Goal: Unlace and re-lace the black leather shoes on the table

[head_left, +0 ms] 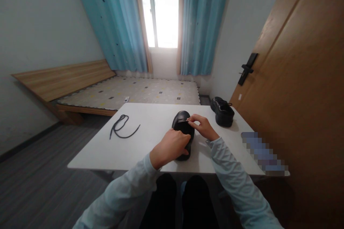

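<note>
A black shoe point(182, 115) rests on the white table in front of me, its toe pointing away. Over its middle and opening lies my left hand point(172, 145), with the fingers curled round the shoe; the hand hides much of the upper. At the right side of the lacing area, my right hand point(201, 126) pinches an edge of the shoe between thumb and fingertips. A thin strip crosses the shoe just there, too small to make out clearly. Off to the left, a loose black shoelace point(120, 128) lies curved on the tabletop, apart from both hands.
The second black shoe point(223, 112), laced, stands at the back right of the white table point(150, 114). A blurred bluish flat item point(263, 152) lies along the right edge. Beyond are a bed point(150, 91), blue curtains point(199, 21) and a wooden door point(301, 78).
</note>
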A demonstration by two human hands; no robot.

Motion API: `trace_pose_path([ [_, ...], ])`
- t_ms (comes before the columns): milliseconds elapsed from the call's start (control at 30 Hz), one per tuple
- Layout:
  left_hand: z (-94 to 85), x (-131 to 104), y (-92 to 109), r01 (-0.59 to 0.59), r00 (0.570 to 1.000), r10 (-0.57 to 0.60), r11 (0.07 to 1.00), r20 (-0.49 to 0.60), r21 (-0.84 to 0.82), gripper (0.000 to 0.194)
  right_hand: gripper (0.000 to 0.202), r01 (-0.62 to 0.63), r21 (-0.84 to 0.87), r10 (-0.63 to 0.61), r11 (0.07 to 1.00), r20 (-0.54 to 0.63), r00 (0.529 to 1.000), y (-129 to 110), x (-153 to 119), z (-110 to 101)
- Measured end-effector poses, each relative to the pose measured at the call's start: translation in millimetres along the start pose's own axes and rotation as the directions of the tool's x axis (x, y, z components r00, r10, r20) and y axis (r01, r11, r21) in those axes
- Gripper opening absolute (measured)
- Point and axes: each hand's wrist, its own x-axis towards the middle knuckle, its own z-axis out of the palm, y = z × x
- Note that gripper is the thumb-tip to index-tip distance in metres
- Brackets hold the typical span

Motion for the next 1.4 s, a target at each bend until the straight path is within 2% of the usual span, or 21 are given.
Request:
trace_pose_path([
  [133, 3.0, 5, -6, -0.039, 0.997, 0.04, 0.999, 0.059, -0.008, 0.033, 0.013, -0.006, -0.002, 0.006, 1.0, -0.002, 1.0, -1, -1, 1],
  [333, 3.1, 15, -13, -0.075, 0.974, 0.09, 0.994, 0.206, -0.08, 0.045, 0.013, -0.004, -0.003, 0.004, 1.0, 0.007, 1.0, 1, -2, 2],
  [567, -2.7, 15, -9, -0.089, 0.948, 0.1, 0.995, 0.303, -0.049, 0.04, 0.013, -0.001, -0.009, 0.001, 1.0, 0.003, 1.0, 0, -5, 5],
  [1000, 3.7, 20, -9, -0.104, 0.972, 0.125, 0.988, 0.201, -0.112, 0.034, 0.008, 0.027, -0.067, -0.033, 0.997, -0.089, 0.996, 4, -5, 7],
  [1233, -0.3, 21, -9, -0.102, 0.961, 0.121, 0.991, 0.247, -0.088, 0.036, 0.008, 0.049, -0.064, -0.055, 0.997, -0.104, 0.993, 5, -5, 5],
  [1400, 0.6, 19, -10, -0.095, 0.974, 0.119, 0.987, 0.191, -0.129, 0.035, 0.009, 0.061, -0.05, -0.066, 0.997, -0.104, 0.992, 4, -4, 3],
])
